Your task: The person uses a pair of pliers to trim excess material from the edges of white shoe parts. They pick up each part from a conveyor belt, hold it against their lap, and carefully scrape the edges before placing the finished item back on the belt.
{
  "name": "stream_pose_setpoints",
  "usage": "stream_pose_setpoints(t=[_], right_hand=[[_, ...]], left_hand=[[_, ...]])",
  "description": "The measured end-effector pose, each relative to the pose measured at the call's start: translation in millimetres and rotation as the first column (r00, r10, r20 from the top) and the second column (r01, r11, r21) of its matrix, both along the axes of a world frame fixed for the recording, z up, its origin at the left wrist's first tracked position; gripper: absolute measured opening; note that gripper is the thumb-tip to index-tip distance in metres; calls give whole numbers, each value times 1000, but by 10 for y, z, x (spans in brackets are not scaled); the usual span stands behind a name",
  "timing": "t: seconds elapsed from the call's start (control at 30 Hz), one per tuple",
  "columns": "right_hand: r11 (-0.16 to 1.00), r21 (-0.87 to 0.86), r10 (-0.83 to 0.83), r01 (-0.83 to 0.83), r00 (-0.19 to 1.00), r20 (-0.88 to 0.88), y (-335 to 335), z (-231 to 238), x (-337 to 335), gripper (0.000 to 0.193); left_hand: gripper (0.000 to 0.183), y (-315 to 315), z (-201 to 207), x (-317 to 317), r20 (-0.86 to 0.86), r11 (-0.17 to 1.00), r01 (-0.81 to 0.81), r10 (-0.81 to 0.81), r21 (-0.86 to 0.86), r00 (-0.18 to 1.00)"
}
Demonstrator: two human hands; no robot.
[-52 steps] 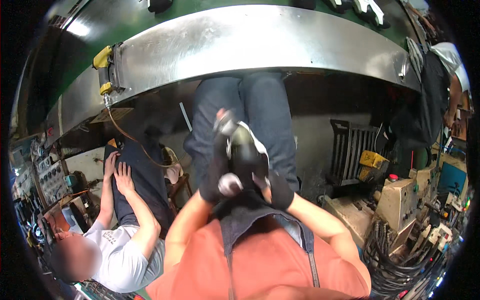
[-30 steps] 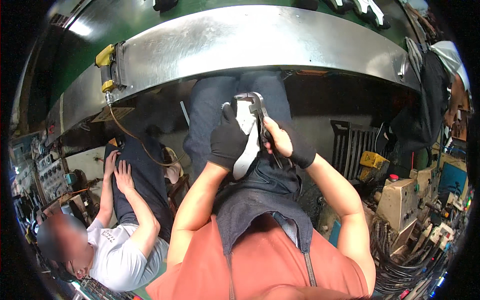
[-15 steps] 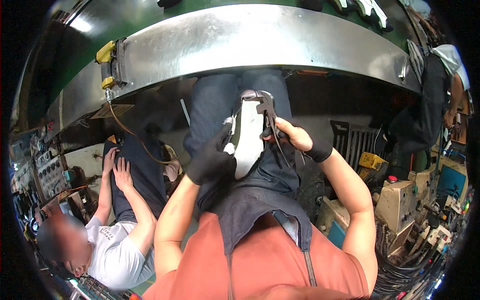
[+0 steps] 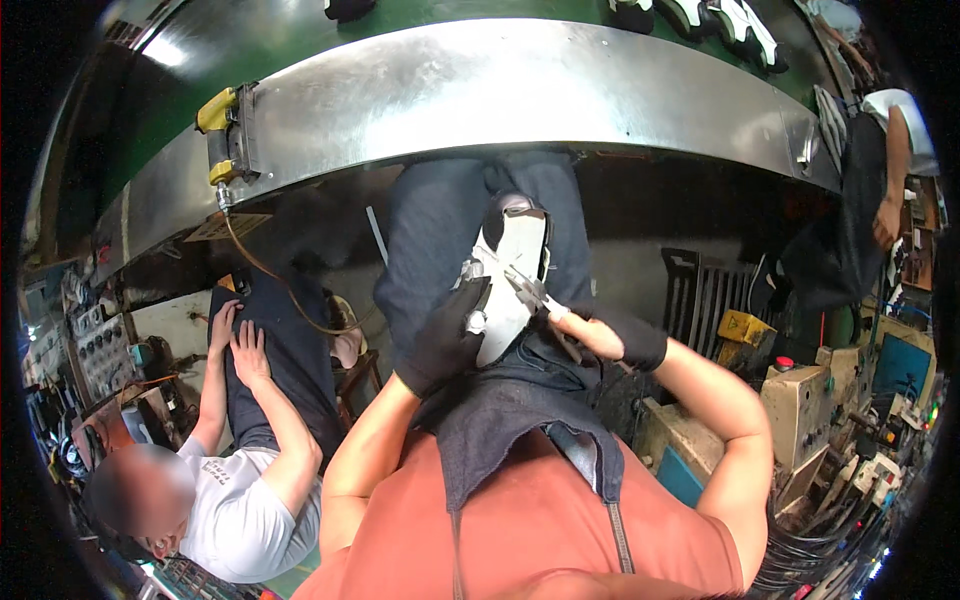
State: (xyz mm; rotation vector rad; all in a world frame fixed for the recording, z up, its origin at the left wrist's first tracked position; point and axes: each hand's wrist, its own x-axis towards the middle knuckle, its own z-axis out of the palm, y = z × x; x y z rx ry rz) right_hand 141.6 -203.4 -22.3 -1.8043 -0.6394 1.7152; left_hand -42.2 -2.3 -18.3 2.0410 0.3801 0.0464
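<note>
A shoe upper on a last (image 4: 519,245) lies in my lap with its white underside facing up. My left hand (image 4: 450,335), in a black glove with white-wrapped fingertips, grips its left side. In my right hand (image 4: 600,335) is a pair of pliers (image 4: 530,290), its metal jaws over the middle of the white underside. Whether the jaws touch it I cannot tell. The right glove leaves the thumb side bare, and some of those fingers are hidden.
Ahead runs a metal bench edge (image 4: 480,85) beside a green surface with several white-and-black shoes (image 4: 740,25). A yellow air stapler (image 4: 220,140) with a hose hangs at its left. A seated co-worker (image 4: 240,490) is at left; machinery (image 4: 795,400) stands at right.
My right hand has swung the pliers from the far end of the shoe back to its middle. The shoe has tilted and shifted a little in my left hand.
</note>
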Motion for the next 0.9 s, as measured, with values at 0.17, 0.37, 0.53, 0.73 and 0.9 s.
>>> stream_pose_setpoints(t=[0.17,0.37,0.53,0.73,0.9], right_hand=[[910,52,330,-411,794,511,485,798,202,44],[969,173,28,-178,769,639,355,405,-274,43],[965,259,-139,-30,784,605,159,190,-597,37],[971,239,-139,-3,805,576,148,-22,-573,34],[983,181,-89,24,930,358,9,81,-438,38]], left_hand=[[69,-139,288,145,-68,998,-26,30,59,997],[78,-262,-172,85,-34,981,-187,189,49,981],[79,-104,-16,102,-181,994,-107,100,-26,978],[72,61,-257,179,-11,876,-132,143,-465,990],[62,-232,-602,508,74,943,-309,301,127,951]])
